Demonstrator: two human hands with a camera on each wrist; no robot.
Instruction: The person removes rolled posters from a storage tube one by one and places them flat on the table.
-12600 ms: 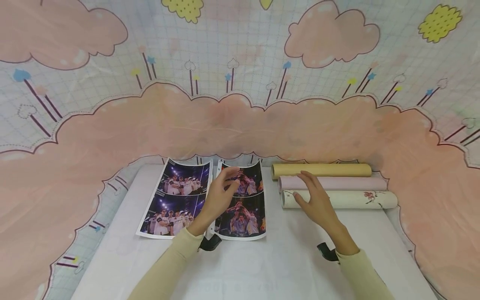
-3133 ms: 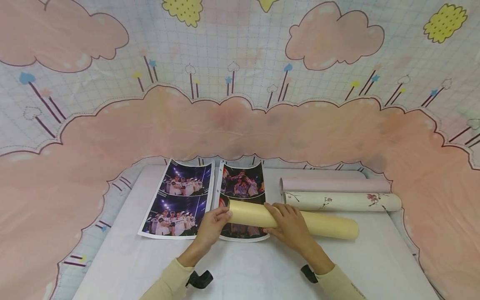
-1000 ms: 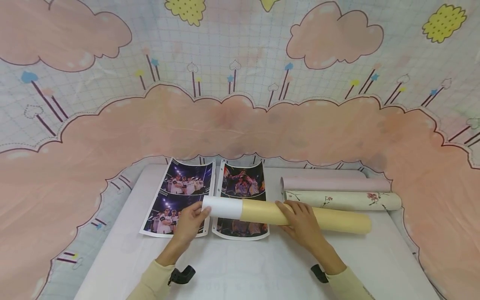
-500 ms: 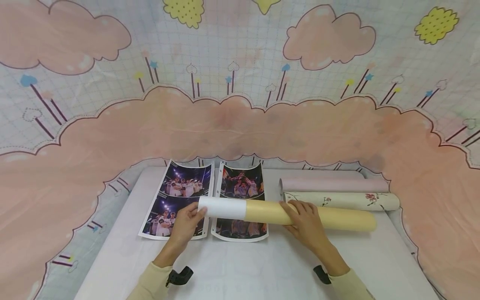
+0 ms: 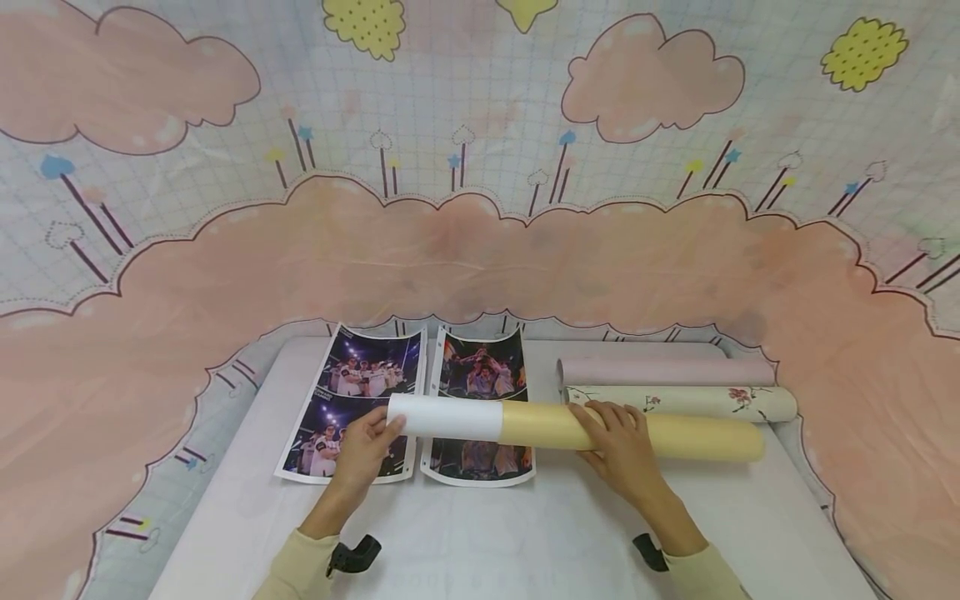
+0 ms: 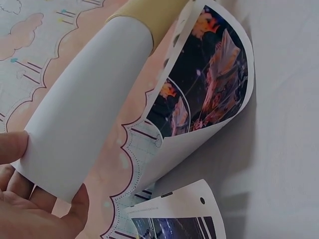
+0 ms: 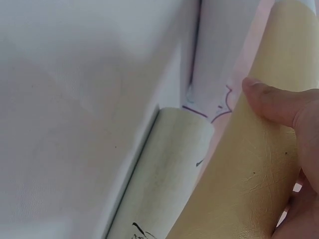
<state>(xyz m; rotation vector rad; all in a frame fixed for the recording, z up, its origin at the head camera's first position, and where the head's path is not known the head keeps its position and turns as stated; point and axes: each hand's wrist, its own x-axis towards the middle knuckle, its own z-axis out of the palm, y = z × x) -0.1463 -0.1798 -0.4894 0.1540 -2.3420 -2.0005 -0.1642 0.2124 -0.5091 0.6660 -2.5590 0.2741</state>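
Observation:
A yellow wallpaper-like tube (image 5: 701,437) is held level above the table, over the nearer part of the photo sheets. From its left end sticks out a white paper roll (image 5: 446,417). My left hand (image 5: 360,450) pinches the roll's free end, with the thumb (image 6: 12,147) on the outside and fingers at its rim. Around the middle of the tube my right hand (image 5: 622,454) grips, its thumb (image 7: 271,102) lying along the yellow surface. How far the white roll reaches inside the tube is hidden.
Two printed photo sheets (image 5: 371,362) (image 5: 483,367) with curled edges lie at the back left and middle. At the back right are a pale pink roll (image 5: 667,371) and a cream roll with flower prints (image 5: 690,402). A patterned cloth (image 5: 450,250) hangs behind the white table (image 5: 480,542).
The yellow tube has come from the back row into my hands. The white roll, unseen 3.1 s ago, now sticks out, its exposed length growing as my hands move apart.

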